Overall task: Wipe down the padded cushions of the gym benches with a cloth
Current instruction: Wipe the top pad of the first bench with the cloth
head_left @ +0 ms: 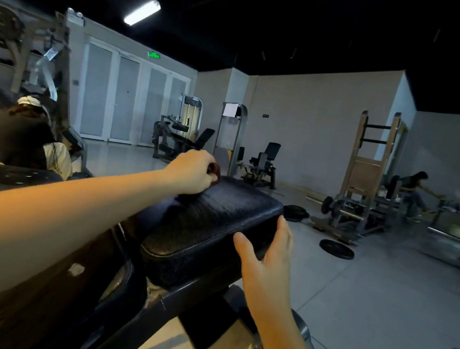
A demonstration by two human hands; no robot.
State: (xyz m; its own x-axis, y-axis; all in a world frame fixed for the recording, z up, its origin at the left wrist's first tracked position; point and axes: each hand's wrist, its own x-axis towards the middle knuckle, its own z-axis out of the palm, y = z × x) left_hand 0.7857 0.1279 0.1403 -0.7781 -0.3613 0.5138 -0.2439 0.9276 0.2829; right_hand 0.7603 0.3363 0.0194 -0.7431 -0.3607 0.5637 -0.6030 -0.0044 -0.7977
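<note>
Closest to you is the gray metal frame [235, 344] that holds the seat up. Just past it, your right grip [267, 264] is wide. The fingers are straight and lie against the near side of the black padded cushion [212, 218], and the thumb sticks out to the left. I think it is there to keep the cushion from wobbling while you rub.

Your left arm reaches all the way across the cushion. The left grip [193, 173] is curled tight around a small dark red cloth [215, 172]. The cloth sits at the far end of the cushion, touching the top. Starting far away lets you pull the cloth back toward you over the whole bumpy top. Most of the top looks like it is not wiped yet.

Another dark pad [7, 177] lies to your left and may need a wipe too.

No bucket or spray bottle shows, so I cannot tell if the cloth is wet.

Farther off, a round weight plate [336, 249] lies flat on the floor. Beyond it stands a leg machine [263, 163] near the wall.
</note>
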